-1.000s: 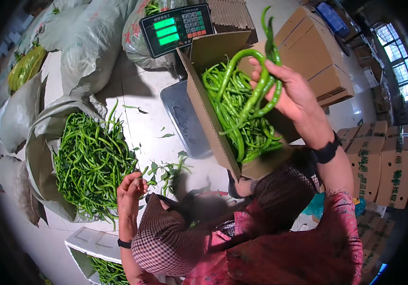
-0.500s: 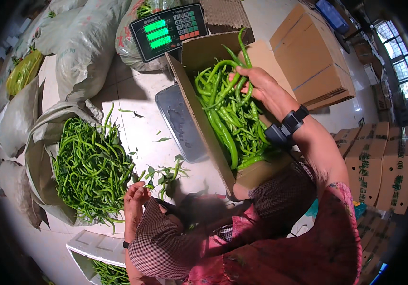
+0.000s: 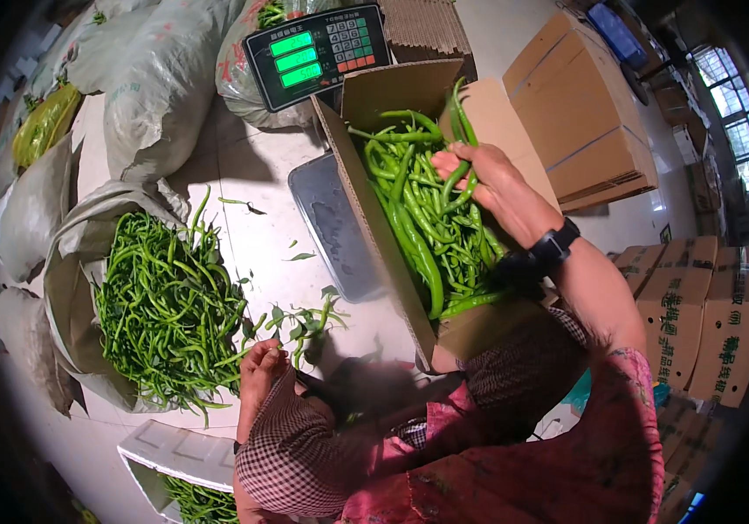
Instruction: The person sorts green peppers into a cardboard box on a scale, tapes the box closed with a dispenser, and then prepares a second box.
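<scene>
Over the open cardboard box (image 3: 370,240), my right hand (image 3: 490,179) is closed around a few long green chili peppers (image 3: 464,118), their tips jutting up past the thumb and down below the fingers. Many more green chili peppers (image 3: 409,236) fill the box. My left hand (image 3: 258,371) is by my knee with thumb and fingers pinched together; leafy green scraps show at its fingertips, and what it grips, if anything, is unclear. Beside it, a big heap of chili peppers (image 3: 169,306) spills from an open woven sack (image 3: 65,288).
A digital scale display (image 3: 318,52) stands behind the box, whose near side hides part of the scale's platform (image 3: 331,227). Flattened cartons (image 3: 580,105) lean at right, near stacked boxes (image 3: 676,306). Full sacks (image 3: 161,96) line the left. A white crate (image 3: 178,454) holds more peppers.
My right hand has shifted slightly right and nearer, still gripping peppers. One pepper now lies across the box's far left corner. My left hand moved a little right; the scale's figures changed.
</scene>
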Action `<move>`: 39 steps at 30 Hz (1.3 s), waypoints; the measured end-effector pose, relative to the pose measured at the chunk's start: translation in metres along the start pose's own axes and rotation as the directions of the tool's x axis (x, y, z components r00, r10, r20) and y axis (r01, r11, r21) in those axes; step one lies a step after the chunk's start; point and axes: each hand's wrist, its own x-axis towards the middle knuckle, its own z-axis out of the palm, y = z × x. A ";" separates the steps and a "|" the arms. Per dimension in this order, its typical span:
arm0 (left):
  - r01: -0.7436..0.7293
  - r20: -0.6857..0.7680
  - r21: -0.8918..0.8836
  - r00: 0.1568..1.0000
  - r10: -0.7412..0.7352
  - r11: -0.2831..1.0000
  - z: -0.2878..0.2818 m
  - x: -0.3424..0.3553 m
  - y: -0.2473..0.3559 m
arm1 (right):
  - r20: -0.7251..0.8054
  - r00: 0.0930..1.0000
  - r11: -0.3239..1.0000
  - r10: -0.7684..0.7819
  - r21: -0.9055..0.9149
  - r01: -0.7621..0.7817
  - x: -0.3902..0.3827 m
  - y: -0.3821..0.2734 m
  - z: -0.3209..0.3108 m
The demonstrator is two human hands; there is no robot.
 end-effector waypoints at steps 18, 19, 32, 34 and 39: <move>0.065 -0.094 -0.053 0.993 -0.070 0.996 0.022 -0.017 0.005 | 0.284 0.959 0.999 -0.019 -0.033 0.030 -0.070 -0.017 -0.050; 0.057 -0.087 -0.038 0.994 -0.060 0.998 0.020 -0.020 0.004 | 0.254 0.967 0.998 -0.032 -0.051 0.047 -0.077 -0.017 -0.050; 0.076 -0.028 0.009 0.997 -0.075 0.997 0.024 -0.020 -0.011 | 0.074 0.997 0.922 0.004 -0.386 0.025 -0.051 -0.004 -0.092; 0.091 -0.058 0.044 0.994 -0.089 0.995 0.026 -0.020 -0.011 | 0.114 0.989 0.832 0.089 -0.554 -0.011 -0.057 0.001 -0.088; 0.140 -0.107 0.078 0.986 -0.131 0.987 0.023 -0.024 -0.014 | 0.344 0.924 0.634 0.166 -0.755 0.167 -0.053 0.000 -0.082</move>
